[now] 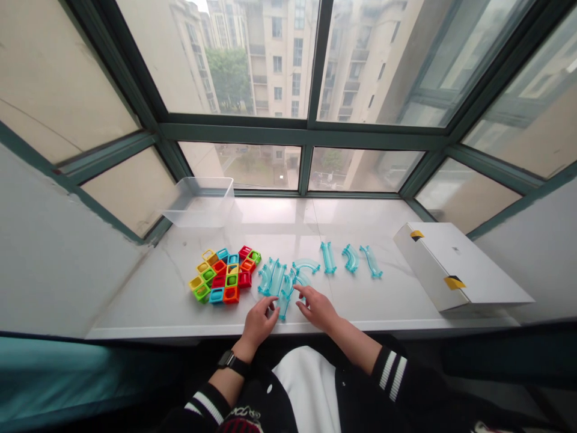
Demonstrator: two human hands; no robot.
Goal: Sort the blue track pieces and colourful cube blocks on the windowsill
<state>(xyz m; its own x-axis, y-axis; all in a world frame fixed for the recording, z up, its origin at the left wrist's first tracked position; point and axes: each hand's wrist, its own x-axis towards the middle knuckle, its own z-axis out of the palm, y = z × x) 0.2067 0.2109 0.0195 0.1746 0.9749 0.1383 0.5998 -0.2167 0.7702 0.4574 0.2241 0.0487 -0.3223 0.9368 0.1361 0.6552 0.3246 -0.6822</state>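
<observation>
Hovering low over the bottom centre of the frame, the left hand (260,319) curls loosely, a gap showing between thumb and forefinger; the right hand (318,308) holds its index finger and thumb apart. Whether any fingertip touches plastic, one cannot tell. Between them lies a slim channel piece (283,304), translucent blue, ribbed along its edges and flared at the ends. Just above, more of its kind, the clustered pieces (276,278), lie close together, some straight, some bent into arcs. Right of centre, three separate pieces (328,258) are spread in a row, the middle one curved. Left of centre, glossy cube-like blocks (219,280) in red, orange, yellow, green and blue sit packed together, with open faces.

All rest on a pale, polished sill (144,310) with a fine seam. Dark green window frames (252,133) fill the upper frame, with tall beige buildings (277,66) beyond.

At upper left of the sill stands a clear plastic bin (202,210); at right, a smooth white box (469,264) with yellow-and-black tabs, its contents hidden.
</observation>
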